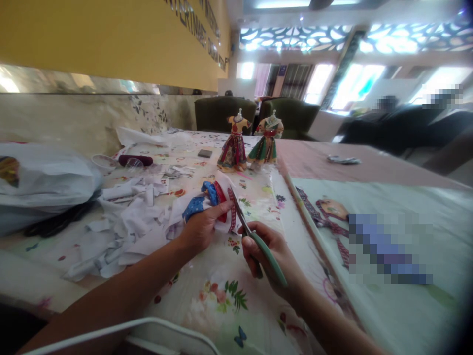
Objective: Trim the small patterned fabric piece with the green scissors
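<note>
My left hand [201, 229] is closed on a small bundle of fabric [201, 203], blue with white dots plus red, with a white piece bearing a red patterned border. Green-handled scissors [264, 256] are gripped in my right hand [271, 249], their blades lying along that white piece beside the red border. Whether the blades are cutting at this instant I cannot tell. Beyond my hands stand two small dressed figures on stands, one in a maroon skirt [233, 148] and one in a green skirt [266, 143].
A heap of white scraps [129, 227] lies left of my hands, with a white plastic bag [44, 177] farther left. Glasses [135, 165] and a maroon case [136, 160] lie behind the scraps. Patterned fabric strips [332, 217] lie on the right-hand cloth. Green chairs [225, 116] stand behind the table.
</note>
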A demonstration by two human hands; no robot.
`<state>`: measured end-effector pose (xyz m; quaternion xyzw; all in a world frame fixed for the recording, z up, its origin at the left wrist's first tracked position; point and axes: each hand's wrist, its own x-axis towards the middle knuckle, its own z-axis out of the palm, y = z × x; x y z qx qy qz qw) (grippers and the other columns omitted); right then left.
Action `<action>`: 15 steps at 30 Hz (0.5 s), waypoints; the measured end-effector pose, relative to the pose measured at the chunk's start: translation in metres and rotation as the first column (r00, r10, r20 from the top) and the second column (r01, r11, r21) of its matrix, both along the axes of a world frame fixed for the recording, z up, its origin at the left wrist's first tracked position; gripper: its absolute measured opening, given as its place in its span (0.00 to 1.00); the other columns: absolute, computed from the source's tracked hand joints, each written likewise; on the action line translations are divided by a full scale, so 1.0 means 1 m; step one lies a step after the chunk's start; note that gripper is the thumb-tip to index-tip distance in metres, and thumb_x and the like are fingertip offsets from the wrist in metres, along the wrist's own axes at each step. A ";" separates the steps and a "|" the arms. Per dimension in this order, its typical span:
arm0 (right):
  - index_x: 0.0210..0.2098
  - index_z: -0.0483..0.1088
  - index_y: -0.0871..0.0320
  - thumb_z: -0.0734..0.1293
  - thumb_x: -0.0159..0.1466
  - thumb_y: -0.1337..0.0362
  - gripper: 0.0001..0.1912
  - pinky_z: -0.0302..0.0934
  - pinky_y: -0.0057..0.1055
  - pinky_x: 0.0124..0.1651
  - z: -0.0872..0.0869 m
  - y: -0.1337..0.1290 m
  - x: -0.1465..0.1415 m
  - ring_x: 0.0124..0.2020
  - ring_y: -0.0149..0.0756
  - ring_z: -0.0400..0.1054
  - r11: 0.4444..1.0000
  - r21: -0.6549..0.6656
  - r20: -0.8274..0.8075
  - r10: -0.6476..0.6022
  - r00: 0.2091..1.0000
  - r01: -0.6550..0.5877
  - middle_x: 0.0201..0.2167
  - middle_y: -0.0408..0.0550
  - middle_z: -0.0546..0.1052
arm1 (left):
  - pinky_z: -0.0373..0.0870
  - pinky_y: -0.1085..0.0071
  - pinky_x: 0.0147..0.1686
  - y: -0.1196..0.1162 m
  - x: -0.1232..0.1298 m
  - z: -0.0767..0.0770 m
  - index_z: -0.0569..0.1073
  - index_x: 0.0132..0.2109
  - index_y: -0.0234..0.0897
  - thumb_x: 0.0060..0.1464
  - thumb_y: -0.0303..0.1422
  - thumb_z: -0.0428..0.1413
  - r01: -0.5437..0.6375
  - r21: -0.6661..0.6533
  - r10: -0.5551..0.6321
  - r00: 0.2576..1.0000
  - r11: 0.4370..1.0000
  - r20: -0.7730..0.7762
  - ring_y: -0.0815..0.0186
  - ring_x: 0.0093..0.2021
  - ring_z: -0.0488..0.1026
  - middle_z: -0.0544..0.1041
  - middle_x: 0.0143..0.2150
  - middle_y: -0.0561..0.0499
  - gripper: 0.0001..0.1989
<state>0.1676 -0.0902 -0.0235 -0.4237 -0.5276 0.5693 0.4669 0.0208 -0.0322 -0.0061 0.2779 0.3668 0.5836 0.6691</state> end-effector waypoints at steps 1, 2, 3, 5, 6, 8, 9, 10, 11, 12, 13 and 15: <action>0.37 0.67 0.57 0.73 0.58 0.48 0.21 0.52 0.22 0.15 0.000 0.000 0.000 0.12 0.24 0.55 1.000 -0.004 -0.001 -0.001 1.000 0.001 0.16 0.32 0.65 | 0.78 0.67 0.38 0.000 0.000 0.000 0.80 0.36 0.34 0.33 0.31 0.74 0.000 0.004 0.000 1.000 1.000 -0.003 0.59 0.34 0.82 0.83 0.32 0.49 0.19; 0.37 0.67 0.57 0.74 0.57 0.48 0.21 0.52 0.22 0.15 0.000 0.000 0.000 0.12 0.24 0.55 1.000 -0.007 -0.003 -0.002 1.000 0.002 0.16 0.32 0.65 | 0.78 0.67 0.36 0.001 0.000 0.000 0.80 0.36 0.34 0.32 0.31 0.74 0.003 0.006 -0.003 1.000 1.000 -0.008 0.60 0.33 0.81 0.83 0.31 0.50 0.19; 0.37 0.67 0.57 0.74 0.57 0.47 0.22 0.52 0.22 0.15 0.000 0.000 0.000 0.12 0.24 0.55 1.000 -0.008 -0.003 -0.005 1.000 0.005 0.17 0.33 0.65 | 0.77 0.68 0.35 0.001 -0.001 -0.001 0.81 0.36 0.35 0.32 0.31 0.74 0.007 0.007 -0.007 1.000 1.000 -0.013 0.60 0.33 0.81 0.83 0.31 0.49 0.19; 0.36 0.68 0.57 0.73 0.57 0.46 0.23 0.53 0.22 0.15 -0.001 0.001 0.000 0.13 0.24 0.56 1.000 -0.005 -0.002 -0.010 1.000 0.010 0.18 0.33 0.65 | 0.77 0.68 0.35 0.002 -0.001 -0.001 0.81 0.36 0.35 0.33 0.32 0.74 0.017 0.008 -0.017 0.999 1.000 -0.029 0.58 0.33 0.82 0.83 0.31 0.49 0.19; 0.36 0.68 0.57 0.74 0.57 0.45 0.23 0.53 0.22 0.15 -0.001 0.002 0.000 0.13 0.24 0.56 1.000 -0.003 -0.002 -0.013 1.000 0.013 0.18 0.34 0.65 | 0.77 0.68 0.34 0.003 -0.002 -0.002 0.81 0.36 0.35 0.33 0.32 0.74 0.020 0.009 -0.019 0.999 1.000 -0.034 0.58 0.34 0.82 0.83 0.31 0.49 0.18; 0.36 0.68 0.57 0.74 0.56 0.45 0.24 0.54 0.22 0.16 -0.001 0.002 0.001 0.14 0.24 0.57 1.000 0.000 -0.005 -0.014 1.000 0.014 0.19 0.34 0.66 | 0.77 0.68 0.35 0.003 -0.002 -0.003 0.81 0.35 0.35 0.33 0.32 0.74 0.027 0.005 -0.027 0.999 1.000 -0.039 0.58 0.34 0.82 0.83 0.31 0.49 0.18; 0.36 0.68 0.57 0.74 0.55 0.44 0.24 0.54 0.22 0.16 -0.001 0.003 0.001 0.14 0.24 0.57 1.000 0.002 -0.009 -0.015 1.000 0.015 0.19 0.34 0.66 | 0.77 0.68 0.35 0.003 -0.003 -0.003 0.81 0.35 0.34 0.33 0.32 0.74 0.033 0.001 -0.033 0.999 0.999 -0.040 0.58 0.34 0.82 0.84 0.32 0.48 0.18; 0.36 0.68 0.57 0.75 0.55 0.44 0.24 0.55 0.22 0.16 -0.001 0.003 0.001 0.14 0.24 0.57 1.000 0.003 -0.015 -0.016 1.000 0.016 0.19 0.34 0.66 | 0.77 0.68 0.36 0.003 -0.003 -0.003 0.81 0.35 0.34 0.33 0.32 0.73 0.040 -0.001 -0.040 0.998 0.999 -0.038 0.59 0.34 0.82 0.84 0.32 0.48 0.18; 0.36 0.68 0.57 0.75 0.55 0.44 0.24 0.54 0.22 0.16 -0.001 0.003 0.001 0.15 0.24 0.57 1.000 0.004 -0.021 -0.015 1.000 0.015 0.19 0.34 0.65 | 0.78 0.68 0.37 0.003 -0.003 -0.004 0.81 0.35 0.33 0.34 0.32 0.73 0.048 0.001 -0.048 0.998 0.999 -0.038 0.60 0.33 0.81 0.84 0.33 0.47 0.18; 0.36 0.68 0.57 0.75 0.55 0.44 0.25 0.54 0.22 0.16 -0.001 0.004 0.001 0.15 0.24 0.57 1.000 0.004 -0.027 -0.013 1.000 0.013 0.19 0.34 0.65 | 0.78 0.68 0.37 0.002 -0.003 -0.004 0.81 0.35 0.33 0.34 0.33 0.73 0.054 0.005 -0.054 0.998 0.999 -0.040 0.60 0.33 0.81 0.84 0.33 0.47 0.17; 0.36 0.68 0.57 0.75 0.54 0.44 0.25 0.54 0.22 0.16 -0.001 0.004 0.001 0.15 0.24 0.57 1.000 0.004 -0.034 -0.010 0.999 0.010 0.19 0.34 0.65 | 0.78 0.68 0.37 0.002 -0.003 -0.005 0.81 0.35 0.32 0.35 0.33 0.73 0.061 0.011 -0.061 0.997 0.998 -0.043 0.61 0.32 0.81 0.84 0.33 0.47 0.17; 0.36 0.68 0.57 0.75 0.54 0.44 0.25 0.54 0.21 0.16 -0.001 0.004 0.001 0.15 0.24 0.57 1.000 0.002 -0.044 -0.007 0.999 0.007 0.19 0.34 0.65 | 0.77 0.68 0.36 0.002 -0.004 -0.006 0.82 0.36 0.32 0.38 0.33 0.72 0.069 0.025 -0.068 0.996 0.997 -0.050 0.63 0.30 0.80 0.84 0.33 0.47 0.16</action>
